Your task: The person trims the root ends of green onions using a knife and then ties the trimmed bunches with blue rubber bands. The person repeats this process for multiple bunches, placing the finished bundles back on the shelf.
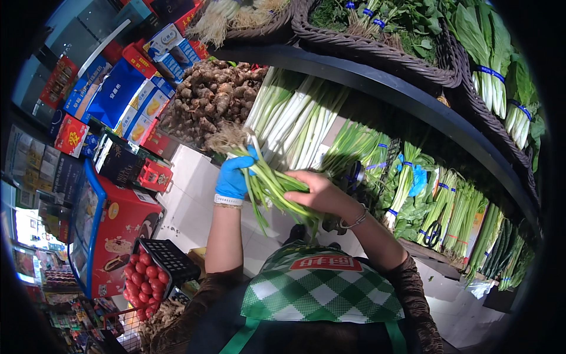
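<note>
I hold a bunch of green onions [275, 182] in front of me, its stringy roots pointing up and left and its green tops drooping down and right. My left hand [234, 178], in a blue glove, grips the bunch near the root end. Bare and wearing a bracelet, my right hand [313, 191] has its fingers around the green leaves. Just beyond lie long white-stemmed leeks [294, 119], with a heap of brown taro-like roots [216, 95] to their left. Tied green bundles [360, 144] lie to the right.
Overhead, a dark curved shelf edge [353, 73] carries wicker baskets [380, 48] of greens. Scissors [432, 233] rest on bundled vegetables at right. At left stand a red chest freezer [128, 230], a black crate [170, 261] with tomatoes [145, 278], and stacked boxes [128, 104].
</note>
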{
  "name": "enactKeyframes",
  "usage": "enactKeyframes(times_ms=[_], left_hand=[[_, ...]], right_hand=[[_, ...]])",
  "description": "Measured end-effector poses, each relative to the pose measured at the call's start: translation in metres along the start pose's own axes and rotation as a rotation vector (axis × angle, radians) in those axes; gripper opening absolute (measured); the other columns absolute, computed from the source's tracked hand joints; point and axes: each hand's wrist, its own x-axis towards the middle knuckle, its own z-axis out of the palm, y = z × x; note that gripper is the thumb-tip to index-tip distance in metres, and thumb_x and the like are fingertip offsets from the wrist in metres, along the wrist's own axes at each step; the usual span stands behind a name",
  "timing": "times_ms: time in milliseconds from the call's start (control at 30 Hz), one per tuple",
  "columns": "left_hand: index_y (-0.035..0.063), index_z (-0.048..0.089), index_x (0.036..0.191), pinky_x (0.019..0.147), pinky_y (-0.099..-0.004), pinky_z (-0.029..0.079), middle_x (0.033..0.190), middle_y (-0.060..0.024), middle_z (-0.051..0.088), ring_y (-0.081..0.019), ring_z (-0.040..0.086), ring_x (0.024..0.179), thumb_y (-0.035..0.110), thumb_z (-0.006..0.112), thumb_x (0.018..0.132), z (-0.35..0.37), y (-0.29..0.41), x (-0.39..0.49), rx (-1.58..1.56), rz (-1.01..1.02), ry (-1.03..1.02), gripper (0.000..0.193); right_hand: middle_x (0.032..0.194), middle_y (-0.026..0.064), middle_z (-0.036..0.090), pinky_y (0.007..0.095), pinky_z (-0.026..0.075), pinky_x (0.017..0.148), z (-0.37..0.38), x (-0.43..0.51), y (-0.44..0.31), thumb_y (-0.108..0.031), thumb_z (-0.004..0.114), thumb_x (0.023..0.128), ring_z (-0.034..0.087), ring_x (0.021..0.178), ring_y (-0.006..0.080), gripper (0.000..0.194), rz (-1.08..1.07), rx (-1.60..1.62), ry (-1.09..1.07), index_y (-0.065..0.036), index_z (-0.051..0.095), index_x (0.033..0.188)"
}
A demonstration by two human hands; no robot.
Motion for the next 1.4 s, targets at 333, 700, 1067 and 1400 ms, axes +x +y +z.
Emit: enactKeyframes(times_ms=[333,700,1067,1400], left_hand=[[0.0023,0.059,0.099,0.078,-0.0381,0.057,0.082,-0.0114,0.063,-0.0258,0.065,0.077,0.008,0.059,0.083,0.04,-0.045,-0.015,-0.178,0.046,0.204,0.017],[-0.0042,0.056,0.119,0.084,-0.037,0.055,0.108,-0.016,0.065,-0.0251,0.066,0.096,0.01,0.057,0.092,0.068,-0.035,-0.016,-0.074,-0.133,-0.019,0.03],[-0.0004,0.055,0.121,0.079,-0.0314,0.056,0.1,-0.0128,0.066,-0.022,0.066,0.089,0.005,0.06,0.088,0.072,-0.033,-0.017,0.202,-0.189,-0.005,0.033],[0.0018,0.046,0.136,0.102,-0.0292,0.041,0.128,-0.0057,0.054,-0.0156,0.051,0.119,0.004,0.059,0.088,0.083,-0.039,-0.021,0.715,0.245,-0.2,0.049]], right_hand=[[0.08,0.0144,0.061,0.0384,0.048,0.067,0.058,0.007,0.005,-0.014,0.066,0.086,0.059,0.074,0.0313,0.02,-0.399,-0.242,0.705,-0.001,0.069,0.101],[0.07,0.0121,0.065,0.0321,0.049,0.061,0.021,0.036,-0.034,-0.004,0.07,0.081,0.065,0.068,0.0217,0.016,-0.161,0.33,0.618,0.001,0.063,0.095],[0.095,0.012,0.065,0.032,0.05,0.071,0.003,0.038,-0.045,-0.005,0.07,0.079,0.062,0.083,0.0226,0.023,-0.399,-0.176,0.773,-0.005,0.069,0.102],[0.111,0.0141,0.066,0.0355,0.049,0.086,-0.004,0.048,-0.05,-0.002,0.068,0.079,0.061,0.1,0.0292,0.025,-0.597,-0.443,0.673,-0.001,0.068,0.104]])
